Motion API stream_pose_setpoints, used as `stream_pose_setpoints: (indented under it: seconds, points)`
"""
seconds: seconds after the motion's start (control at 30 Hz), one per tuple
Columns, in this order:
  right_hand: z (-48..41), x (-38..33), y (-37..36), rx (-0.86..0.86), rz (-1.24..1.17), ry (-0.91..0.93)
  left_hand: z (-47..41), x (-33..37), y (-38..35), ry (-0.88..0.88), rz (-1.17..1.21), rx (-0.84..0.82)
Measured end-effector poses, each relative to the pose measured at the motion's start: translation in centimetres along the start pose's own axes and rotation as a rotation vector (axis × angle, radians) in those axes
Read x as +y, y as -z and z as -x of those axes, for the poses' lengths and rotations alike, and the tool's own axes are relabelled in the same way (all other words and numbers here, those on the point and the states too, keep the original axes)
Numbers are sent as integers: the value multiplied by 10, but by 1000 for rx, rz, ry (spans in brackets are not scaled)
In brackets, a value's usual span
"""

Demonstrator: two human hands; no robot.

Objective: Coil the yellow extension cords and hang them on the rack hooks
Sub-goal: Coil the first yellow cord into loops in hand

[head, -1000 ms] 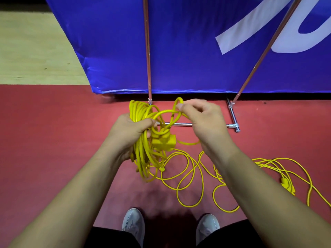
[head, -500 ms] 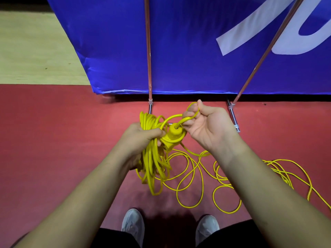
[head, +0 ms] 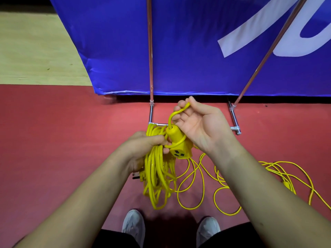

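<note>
Two grey shoes (head: 133, 224) stood at the near edge on the red floor (head: 53, 149), and both bare forearms reached forward above them. The left hand (head: 143, 149) was turned knuckles up, its grip clenched round the upper part of a coil of yellow cord (head: 157, 176), whose long loops hung below the fist. A yellow socket block (head: 179, 147) lay against the coil just right of the left thumb, with one turn of cord looped round its neck. The right hand (head: 200, 126) was raised a little farther out, palm facing the person and fingers curled; its grip pinched, between thumb and fingertips, the short arch of cord rising from the top of the socket block. Loose rings of cord (head: 197, 178) trailed on the floor under the right forearm, and a tangle of cord (head: 286, 174) lay off to the right. Beyond the hands were the rack's chrome feet (head: 234, 120), thin poles (head: 150, 51) rising from them, and a blue banner (head: 188, 42) behind, with pale wooden flooring (head: 35, 51) to its left.
</note>
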State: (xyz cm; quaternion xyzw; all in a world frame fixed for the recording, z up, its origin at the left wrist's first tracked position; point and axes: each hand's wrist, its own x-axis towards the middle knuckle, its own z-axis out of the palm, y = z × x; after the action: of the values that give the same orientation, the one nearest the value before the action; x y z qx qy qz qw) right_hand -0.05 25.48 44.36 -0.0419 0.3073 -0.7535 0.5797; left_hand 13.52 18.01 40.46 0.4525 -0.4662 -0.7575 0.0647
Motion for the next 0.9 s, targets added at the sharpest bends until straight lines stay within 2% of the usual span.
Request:
stream_pose_setpoints:
  seconds: [0.07, 0.13, 0.2, 0.3, 0.37, 0.4, 0.47, 0.5, 0.57, 0.63, 0.7, 0.77, 0.83, 0.9]
  points:
    - [1, -5, -1, 14, 298, 110, 0, 5, 0, -50, 52, 27]
    - [3, -6, 3, 146, 773, 266, -1, 11, 1, -117, 91, 71]
    - [4, -5, 12, 278, 1079, 366, -3, 15, 5, -167, 77, 96]
    - [3, -10, 24, 188, 1186, 495, -8, 15, 10, -191, -8, 138]
    - [0, -18, 29, 86, 1543, 577, -9, 14, 13, -203, -49, 176]
    - [-1, -20, 31, 48, 1781, 575, -9, 14, 14, -211, -51, 189]
    - [-5, -20, 36, -35, 2119, 439, -8, 15, 16, -224, -33, 198]
    - [-7, -17, 37, -64, 2217, 343, -8, 16, 17, -230, -24, 197]
    - [-10, -10, 37, -60, 2370, 321, -6, 17, 18, -241, -39, 187]
    - [-10, -9, 35, -41, 2443, 456, -6, 16, 18, -268, -111, 182]
    - [-10, -6, 36, -61, 2340, 589, -9, 14, 21, -278, -204, 170]
    - [-11, -1, 36, -36, 2137, 525, -10, 11, 24, -282, -293, 145]
    - [-13, -1, 36, 85, 1850, 452, -11, 8, 23, -277, -426, 115]
    - [-12, -6, 33, 161, 1662, 527, -13, 2, 19, -225, -401, 90]
